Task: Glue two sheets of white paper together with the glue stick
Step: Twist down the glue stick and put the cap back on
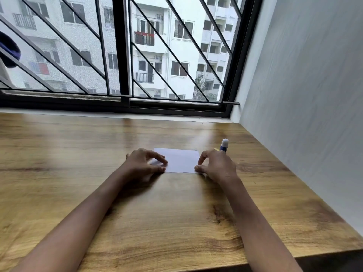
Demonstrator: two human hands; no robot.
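Pinching the paper point(180, 160) at its near corners with left hand point(146, 163) and right hand point(217, 165), we should square the edges before pressing flat on the bench point(176, 213).

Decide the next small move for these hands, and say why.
Probably the right hand should release the paper and pick up the glue stick, which stands capped just behind it, while the left hand steadies the sheet. Both hands only hold the paper's side edges.
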